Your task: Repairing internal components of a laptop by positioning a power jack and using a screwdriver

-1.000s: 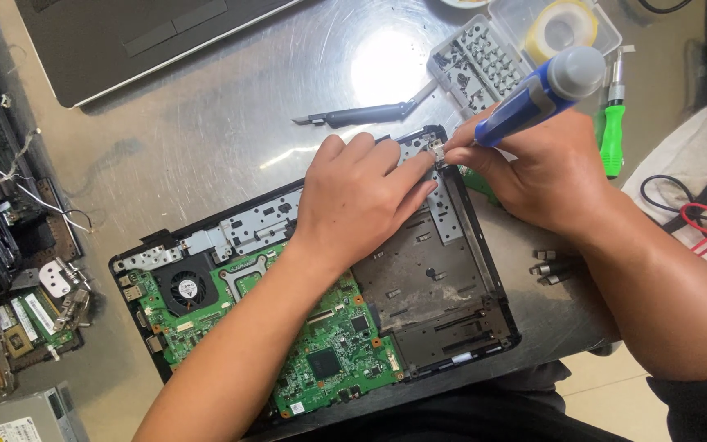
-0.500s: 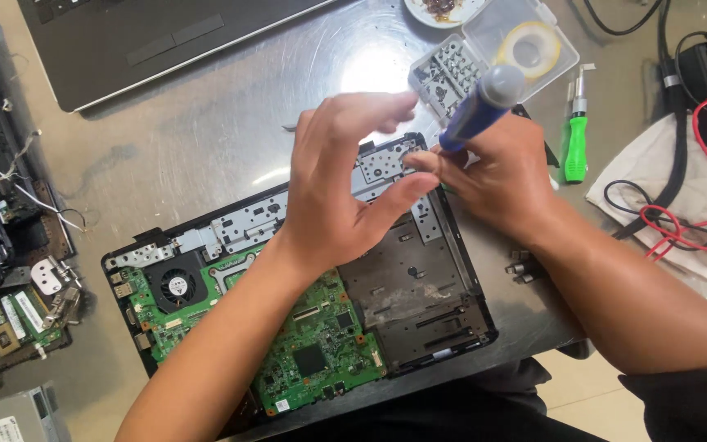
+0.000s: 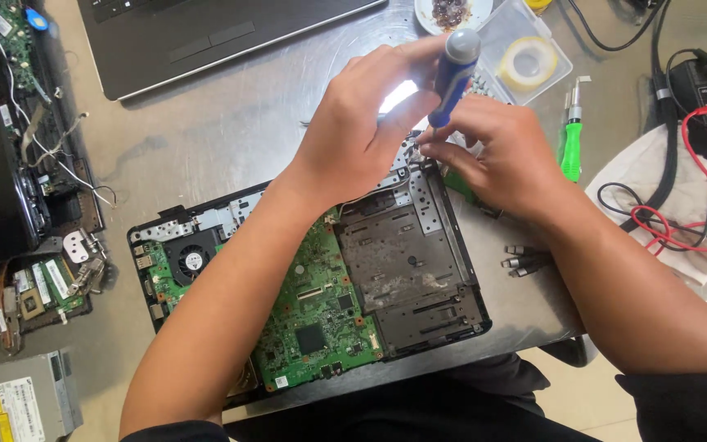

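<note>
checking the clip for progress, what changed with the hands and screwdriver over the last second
The blue screwdriver swung from slanted to nearly upright. The left hand lifted off the opened laptop and now caps its handle; the right hand keeps pinching the shaft. The green screwdriver lies untouched.

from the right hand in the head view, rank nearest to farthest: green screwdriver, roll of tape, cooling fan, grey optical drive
Measured from the right hand:
1. Green screwdriver, lying just to its right on the table.
2. Roll of tape, in the clear box above it.
3. Cooling fan, at the left end of the opened laptop.
4. Grey optical drive, far bottom-left corner.
</note>
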